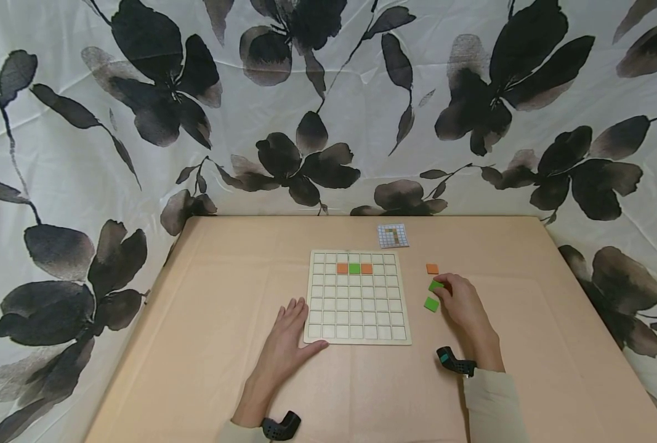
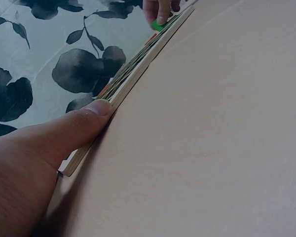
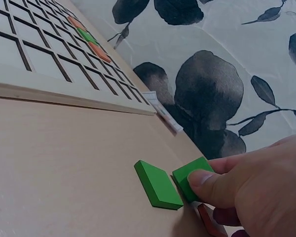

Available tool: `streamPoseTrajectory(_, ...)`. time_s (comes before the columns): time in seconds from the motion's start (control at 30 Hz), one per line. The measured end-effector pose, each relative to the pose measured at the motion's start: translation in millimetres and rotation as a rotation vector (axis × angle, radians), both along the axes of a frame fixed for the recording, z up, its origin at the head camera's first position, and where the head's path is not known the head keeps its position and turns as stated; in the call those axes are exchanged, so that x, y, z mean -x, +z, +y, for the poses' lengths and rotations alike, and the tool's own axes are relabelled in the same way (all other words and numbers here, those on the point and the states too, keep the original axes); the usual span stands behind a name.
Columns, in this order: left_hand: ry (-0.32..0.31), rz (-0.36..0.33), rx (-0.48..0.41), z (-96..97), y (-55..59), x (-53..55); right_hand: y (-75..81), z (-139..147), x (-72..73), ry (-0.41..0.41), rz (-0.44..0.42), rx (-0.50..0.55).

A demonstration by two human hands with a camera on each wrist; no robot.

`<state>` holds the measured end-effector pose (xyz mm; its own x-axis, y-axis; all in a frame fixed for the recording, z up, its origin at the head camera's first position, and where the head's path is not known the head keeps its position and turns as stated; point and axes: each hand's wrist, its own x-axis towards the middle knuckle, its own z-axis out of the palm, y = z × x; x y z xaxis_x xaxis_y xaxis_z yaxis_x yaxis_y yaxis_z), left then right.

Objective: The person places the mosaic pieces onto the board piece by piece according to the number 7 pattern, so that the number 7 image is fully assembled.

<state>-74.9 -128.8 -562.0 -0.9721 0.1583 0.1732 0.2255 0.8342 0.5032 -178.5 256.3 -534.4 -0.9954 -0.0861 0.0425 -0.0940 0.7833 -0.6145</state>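
The right hand (image 1: 463, 304) is pinching a green tile (image 3: 186, 172) between the thumb and the fingers. The left hand (image 1: 284, 338) is gripping nothing: its fingers are extending along the left edge of the grid board (image 1: 356, 318), and its thumb is touching the near edge. The hands are standing well apart, with the board lying between them.

Governing relation: the pinched tile is lying to the right of the board, outside its right edge and level with its upper half. Any transfer to the grid is therefore calling for a leftward path; this is a judgement. The right hand is being the nearer one to the tile, while the left is sitting on the opposite side of the board.

The tile is appearing square, so no long axis is governing its alignment. In the head view its edges are running askew to the grid lines. Whether it is fully clearing the table (image 1: 195, 344) cannot be told.

A second green tile (image 1: 431, 304) is lying just beside it, on the near side; a loose orange tile (image 1: 432, 269) is lying on the far side.
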Motion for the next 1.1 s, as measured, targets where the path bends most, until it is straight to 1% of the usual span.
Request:
streamPoseTrajectory(0.27, 0.004, 0.009, -0.002, -0.6, 0.4, -1.7, 3.4, -1.1, 0.3, -0.007, 0.005, 0.018)
streamPoseTrajectory(0.43, 0.003, 0.004, 0.001, -1.3, -0.3, -4.2, 2.1, -2.8, -0.7, -0.006, -0.006, 0.032)
streamPoseTrajectory(0.67, 0.01, -0.009, 0.001, -0.3, 0.4, -2.3, 1.6, -7.3, -0.2, -0.013, 0.033, 0.039)
streamPoseTrajectory(0.87, 0.012, -0.018, 0.0, -0.3, 1.0, -2.0, 4.1, -11.4, -0.9, -0.012, 0.022, 0.076)
streamPoseTrajectory(1.1, 0.011, -0.02, -0.009, -0.3, 1.6, -1.4, 5.3, -16.9, -1.9, -0.019, 0.031, 0.081)
